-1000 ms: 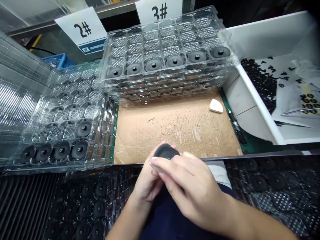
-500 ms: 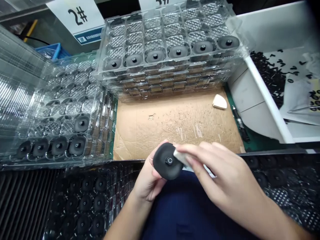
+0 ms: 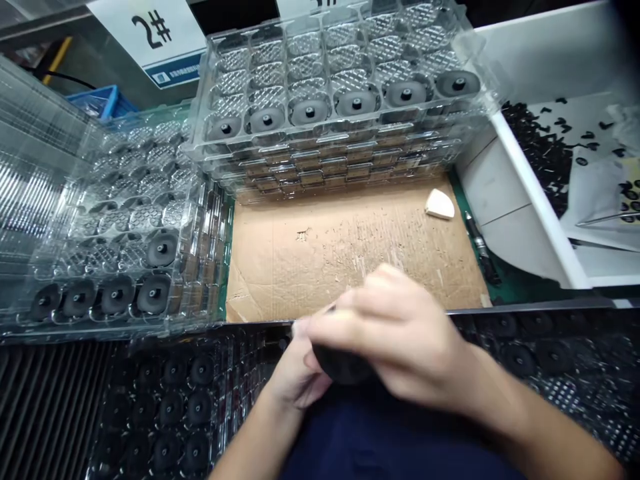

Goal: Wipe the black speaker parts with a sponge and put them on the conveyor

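My left hand point(image 3: 294, 375) grips the edge of a dark grey, rounded-square disc point(image 3: 344, 368) from its left side. My right hand point(image 3: 405, 337), blurred by motion, lies across the top of the disc with its fingers closed. These fingers cover most of the disc, its central stub included. Half a second ago a small white block showed in the right fingers; now they hide it. Both hands are just in front of the cardboard sheet point(image 3: 280, 267), over my dark blue clothing.
Clear plastic trays holding similar discs stand stacked at the back point(image 3: 320, 150) and at the left point(image 3: 185, 287). A white wedge-shaped block point(image 3: 440, 204) and a black pen point(image 3: 481, 250) lie to the right. Beyond is a white bin point(image 3: 543, 200) with small black pieces.
My right hand has moved left across the disc and now covers its face. The white block has gone out of sight behind the fingers. The left hand has hardly moved.
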`<state>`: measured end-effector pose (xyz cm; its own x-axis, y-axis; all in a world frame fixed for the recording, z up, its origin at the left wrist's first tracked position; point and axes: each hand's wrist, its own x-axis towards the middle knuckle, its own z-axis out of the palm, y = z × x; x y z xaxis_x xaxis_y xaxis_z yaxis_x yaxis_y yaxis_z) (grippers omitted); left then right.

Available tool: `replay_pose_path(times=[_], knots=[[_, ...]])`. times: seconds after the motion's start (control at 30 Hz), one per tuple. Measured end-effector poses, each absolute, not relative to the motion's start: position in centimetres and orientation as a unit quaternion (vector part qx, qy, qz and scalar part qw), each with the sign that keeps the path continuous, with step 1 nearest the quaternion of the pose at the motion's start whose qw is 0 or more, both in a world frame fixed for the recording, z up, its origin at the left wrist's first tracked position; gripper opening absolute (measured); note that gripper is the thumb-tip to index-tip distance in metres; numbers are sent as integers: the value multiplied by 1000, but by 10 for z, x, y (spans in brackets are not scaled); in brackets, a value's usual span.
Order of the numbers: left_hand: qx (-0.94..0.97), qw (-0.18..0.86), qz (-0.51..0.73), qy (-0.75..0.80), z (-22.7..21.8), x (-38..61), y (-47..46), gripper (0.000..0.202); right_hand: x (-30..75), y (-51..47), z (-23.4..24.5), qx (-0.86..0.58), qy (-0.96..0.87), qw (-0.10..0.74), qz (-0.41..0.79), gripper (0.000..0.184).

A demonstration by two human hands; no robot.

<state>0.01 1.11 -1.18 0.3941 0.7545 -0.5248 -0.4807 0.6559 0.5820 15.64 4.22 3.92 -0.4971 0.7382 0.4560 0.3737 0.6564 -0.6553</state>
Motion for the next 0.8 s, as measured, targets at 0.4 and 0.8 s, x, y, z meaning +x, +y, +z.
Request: replay_pose_path(times=[0.4, 0.8], knots=[[83, 872, 402, 267, -10, -2, 15, 42, 183, 7, -35, -592, -606, 298, 440, 25], [110, 789, 491, 353, -6, 5, 8, 48, 141, 13, 46, -415, -783, 374, 272, 25]])
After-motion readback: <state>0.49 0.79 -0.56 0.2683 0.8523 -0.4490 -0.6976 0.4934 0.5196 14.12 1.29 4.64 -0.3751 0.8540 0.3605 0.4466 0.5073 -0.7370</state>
